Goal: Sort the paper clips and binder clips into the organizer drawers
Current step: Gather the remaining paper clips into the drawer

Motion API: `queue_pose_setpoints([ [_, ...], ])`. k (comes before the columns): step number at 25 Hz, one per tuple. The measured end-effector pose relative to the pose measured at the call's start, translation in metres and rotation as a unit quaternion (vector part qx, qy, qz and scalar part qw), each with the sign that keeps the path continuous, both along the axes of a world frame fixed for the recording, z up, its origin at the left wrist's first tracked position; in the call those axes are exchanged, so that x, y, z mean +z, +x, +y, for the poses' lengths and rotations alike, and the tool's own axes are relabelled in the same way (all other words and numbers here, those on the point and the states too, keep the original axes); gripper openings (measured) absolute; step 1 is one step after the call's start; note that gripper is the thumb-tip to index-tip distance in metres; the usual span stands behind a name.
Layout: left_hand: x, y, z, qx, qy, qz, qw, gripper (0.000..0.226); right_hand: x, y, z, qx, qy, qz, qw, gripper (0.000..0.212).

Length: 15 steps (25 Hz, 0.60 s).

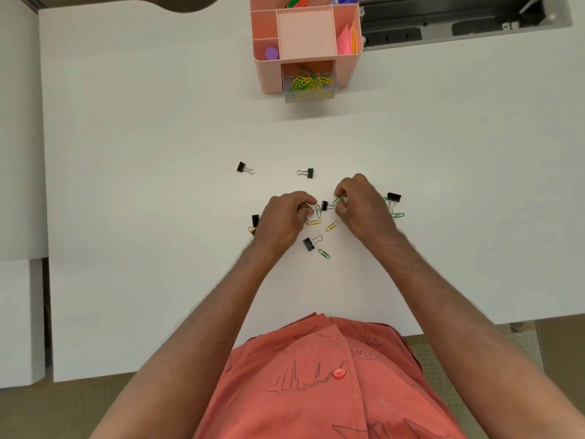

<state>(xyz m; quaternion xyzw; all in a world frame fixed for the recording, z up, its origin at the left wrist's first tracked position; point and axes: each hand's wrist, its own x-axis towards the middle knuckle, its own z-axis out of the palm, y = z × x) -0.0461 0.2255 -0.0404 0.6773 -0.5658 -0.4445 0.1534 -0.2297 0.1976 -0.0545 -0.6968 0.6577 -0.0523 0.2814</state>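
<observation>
On the white table (158, 137) lie several black binder clips and green and yellow paper clips. My right hand (361, 205) pinches a green paper clip (338, 200) beside a binder clip (325, 205). My left hand (285, 217) is curled over the table with fingertips together; what it holds is hidden. Between the hands lie a yellow paper clip (314, 222) and another yellow one (331, 226). More binder clips sit at the far left (242, 167), the middle (308, 173), the right (393, 198) and near me (309, 243). The pink organizer (269, 74) has its clear drawer (310, 87) pulled out, full of paper clips.
The organizer's top compartments hold pink and orange sticky notes (346, 41), a purple round item (271, 53) and pens. A green paper clip (323, 253) lies nearest me, another (398, 215) at the right. A cable tray slot (459, 23) opens at the table's far right.
</observation>
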Motion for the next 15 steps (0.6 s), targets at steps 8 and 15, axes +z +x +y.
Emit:
queue_pose_setpoints([
  [8,-0.005,-0.004,0.004,-0.087,0.002,-0.035,0.996,0.023,0.001,-0.013,0.01,0.017,0.011,0.014,1.0,0.015],
  [15,-0.014,-0.016,0.011,-0.163,-0.03,-0.154,0.974,0.02,0.002,-0.022,0.035,0.025,0.045,-0.067,0.996,0.03],
])
